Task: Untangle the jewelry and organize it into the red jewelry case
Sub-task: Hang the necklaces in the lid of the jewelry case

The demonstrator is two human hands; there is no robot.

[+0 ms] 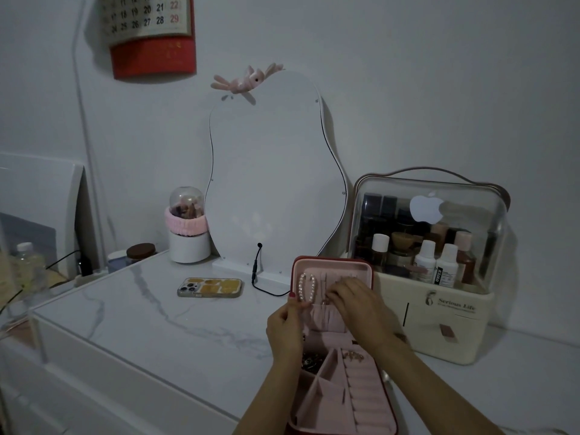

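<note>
I see the red jewelry case [332,340] open at 5 o'clock on the marble tabletop [141,315], lid standing upright, pink-lined tray lying flat toward me. Both hands are up at the lid, close together but not touching each other. Left hand [287,324] has fingers curled, pinching at the lid's lower left edge just beside the bottom of the pearl bracelet [306,287]; can't tell whether it holds the bracelet or the pocket rim. Right hand [354,301] is at the lid's middle, fingers bent down over a thin chain [324,293] hanging there; grip is hidden, can't tell if it's pinching. Pearl bracelet hangs as a loop at the lid's upper left. In the tray: a dark jewelry tangle [312,362] in the far-left compartment, a gold chain piece [353,355] at the top of the ring rolls. Phone [209,287] lies flat at 9 o'clock of the case. Wavy mirror [276,183] stands at 12. Cosmetics box [439,252] at 3, just beside the lid. Brush holder [188,230] at 10.
</note>
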